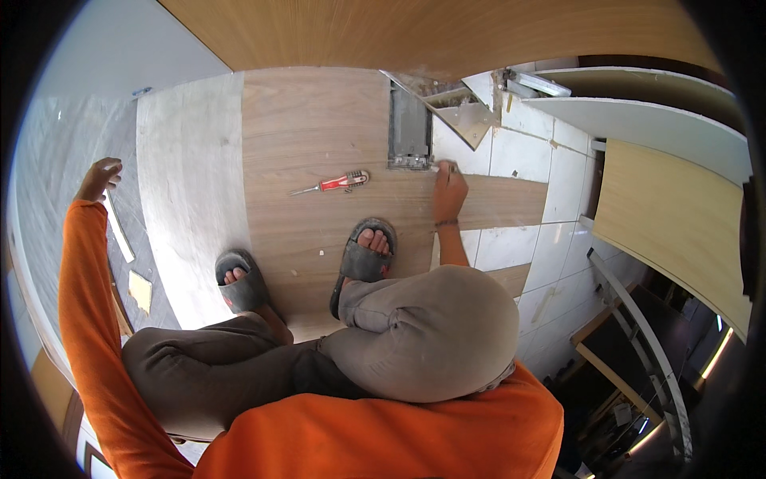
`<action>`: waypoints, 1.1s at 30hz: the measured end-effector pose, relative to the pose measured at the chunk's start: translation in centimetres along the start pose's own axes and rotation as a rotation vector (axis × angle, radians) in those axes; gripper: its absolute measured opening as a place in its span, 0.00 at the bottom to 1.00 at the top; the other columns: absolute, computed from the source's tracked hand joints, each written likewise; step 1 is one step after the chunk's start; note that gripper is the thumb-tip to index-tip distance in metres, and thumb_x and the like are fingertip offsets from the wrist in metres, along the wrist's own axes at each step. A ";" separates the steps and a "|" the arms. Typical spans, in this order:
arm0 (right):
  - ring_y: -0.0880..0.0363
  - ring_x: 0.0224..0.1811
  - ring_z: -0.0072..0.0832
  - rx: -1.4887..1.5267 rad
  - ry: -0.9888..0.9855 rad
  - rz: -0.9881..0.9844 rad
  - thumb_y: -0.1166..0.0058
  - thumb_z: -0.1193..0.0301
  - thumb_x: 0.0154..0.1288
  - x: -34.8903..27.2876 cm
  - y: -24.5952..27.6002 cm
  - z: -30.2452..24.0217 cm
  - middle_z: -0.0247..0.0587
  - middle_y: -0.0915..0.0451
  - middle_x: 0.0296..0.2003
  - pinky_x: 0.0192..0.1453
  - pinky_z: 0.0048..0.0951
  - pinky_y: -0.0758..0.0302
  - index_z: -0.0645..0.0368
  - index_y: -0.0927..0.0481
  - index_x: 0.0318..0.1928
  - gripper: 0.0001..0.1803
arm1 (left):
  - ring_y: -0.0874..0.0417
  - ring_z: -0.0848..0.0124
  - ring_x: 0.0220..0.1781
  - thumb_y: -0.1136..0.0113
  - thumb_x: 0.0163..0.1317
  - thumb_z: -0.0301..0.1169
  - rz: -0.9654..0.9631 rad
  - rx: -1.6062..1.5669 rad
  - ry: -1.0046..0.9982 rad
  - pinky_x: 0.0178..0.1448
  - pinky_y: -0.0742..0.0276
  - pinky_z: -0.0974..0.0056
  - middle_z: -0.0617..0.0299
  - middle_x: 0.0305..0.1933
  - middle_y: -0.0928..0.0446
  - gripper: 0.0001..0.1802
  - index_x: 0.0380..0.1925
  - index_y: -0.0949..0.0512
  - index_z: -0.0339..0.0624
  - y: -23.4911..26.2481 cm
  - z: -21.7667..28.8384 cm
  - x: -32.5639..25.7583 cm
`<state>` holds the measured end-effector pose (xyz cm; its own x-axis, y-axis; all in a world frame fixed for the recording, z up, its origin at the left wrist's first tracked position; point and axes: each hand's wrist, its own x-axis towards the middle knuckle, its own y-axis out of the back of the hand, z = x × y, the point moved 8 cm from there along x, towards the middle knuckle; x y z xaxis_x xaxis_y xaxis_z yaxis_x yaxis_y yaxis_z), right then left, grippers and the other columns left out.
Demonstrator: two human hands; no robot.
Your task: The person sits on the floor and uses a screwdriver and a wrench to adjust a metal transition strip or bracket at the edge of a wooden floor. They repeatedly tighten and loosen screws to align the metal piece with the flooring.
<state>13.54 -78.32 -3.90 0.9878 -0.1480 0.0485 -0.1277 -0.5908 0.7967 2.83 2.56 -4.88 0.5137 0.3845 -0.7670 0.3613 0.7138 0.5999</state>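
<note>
Wooden panel (319,144): right hand (449,190) fingers pinch a small tool at its edge, left hand (99,177) loosely curled.

Single head fisheye, looking steeply down, close over knees.

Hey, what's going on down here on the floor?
A person squats on a wood-grain board laid over a tiled floor. The right hand holds a small tool, too small to identify, at the edge of a rectangular cutout in the board. The left hand is stretched out to the side, resting by a pale strip. A red-handled screwdriver lies untouched on the board.
</note>
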 end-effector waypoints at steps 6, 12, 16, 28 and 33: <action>0.23 0.28 0.36 0.064 0.095 0.172 0.55 0.67 0.74 -2.7 1.4 0.1 0.45 0.20 0.28 0.36 0.35 0.26 0.65 0.18 0.41 0.15 | 0.16 0.54 0.47 0.46 0.68 0.49 -0.004 0.020 -0.091 0.42 0.23 0.48 0.48 0.46 0.18 0.25 0.61 0.27 0.53 -0.4 0.9 1.5; 0.29 0.24 0.22 0.206 -0.040 0.328 0.57 0.66 0.76 -3.4 1.9 -0.4 0.38 0.25 0.24 0.30 0.28 0.31 0.65 0.18 0.38 0.17 | 0.17 0.54 0.46 0.47 0.68 0.49 -0.006 0.005 -0.105 0.41 0.23 0.47 0.47 0.47 0.18 0.25 0.61 0.27 0.53 -0.1 0.8 2.0; 0.25 0.25 0.30 0.183 -0.048 0.259 0.56 0.68 0.75 -1.0 3.1 -2.6 0.42 0.21 0.27 0.32 0.34 0.28 0.65 0.18 0.36 0.16 | 0.16 0.50 0.50 0.46 0.68 0.50 -0.005 0.035 -0.084 0.44 0.21 0.42 0.46 0.47 0.18 0.26 0.62 0.28 0.51 -0.5 1.2 0.9; 0.19 0.30 0.49 -0.029 0.149 -0.405 0.55 0.62 0.73 4.3 -6.1 -7.6 0.53 0.20 0.24 0.38 0.43 0.24 0.62 0.18 0.33 0.19 | 0.17 0.53 0.52 0.46 0.68 0.49 0.022 0.007 -0.100 0.42 0.21 0.46 0.46 0.48 0.18 0.26 0.62 0.28 0.51 0.3 1.6 -0.5; 0.19 0.34 0.52 -0.035 0.186 -0.448 0.56 0.62 0.73 5.2 -7.6 -8.2 0.55 0.19 0.27 0.41 0.45 0.23 0.62 0.19 0.32 0.19 | 0.17 0.52 0.51 0.47 0.69 0.48 0.028 0.005 -0.070 0.44 0.23 0.44 0.45 0.48 0.18 0.25 0.62 0.28 0.52 0.7 -0.6 -0.9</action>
<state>20.37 -68.11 -4.77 0.9444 0.2610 -0.1998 0.3140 -0.5367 0.7832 2.11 3.07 -3.87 0.5768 0.3620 -0.7323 0.3500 0.7004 0.6220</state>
